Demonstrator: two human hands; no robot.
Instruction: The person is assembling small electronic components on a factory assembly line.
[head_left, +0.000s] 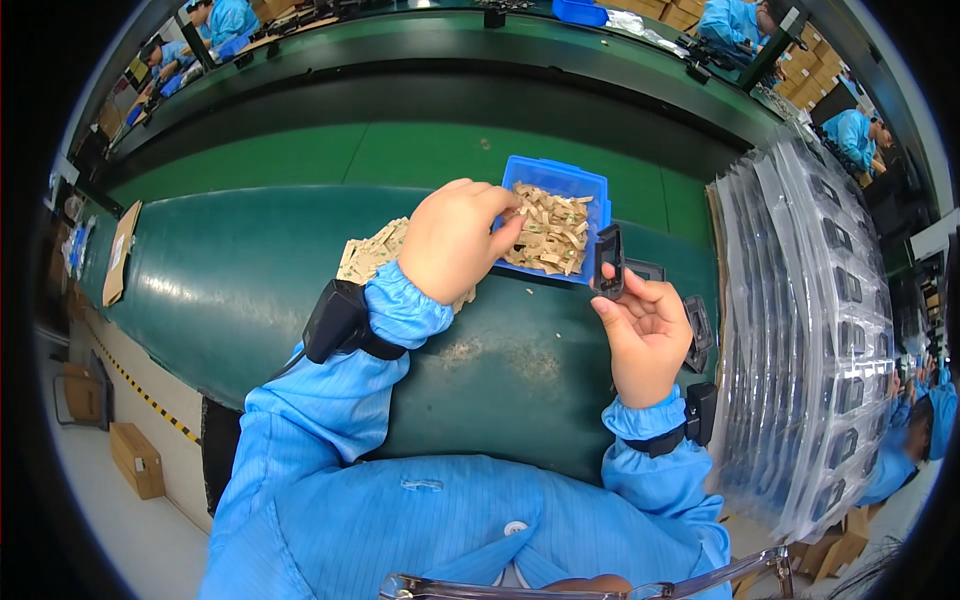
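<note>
Frame (600, 264), pinched by right fingers (617, 325), could be knocked loose by bin (555, 173) beside them; left fingers (507, 237) half-curled, hold unclear.

Cardboard box (136, 461) on pale floor (85, 475), yellow-and-black striped tape (147, 396) nearby, blue bin (579, 12) on far bench (400, 32), blue-clad co-worker (728, 25) beyond

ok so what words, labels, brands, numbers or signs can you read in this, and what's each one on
No text can be read in this picture.
Beige strips in the blue bin: small green marks, too small to read.
Cardboard box on the floor: small markings, too small to read.
Black frame in the right hand: no lettering I can make out.
</note>
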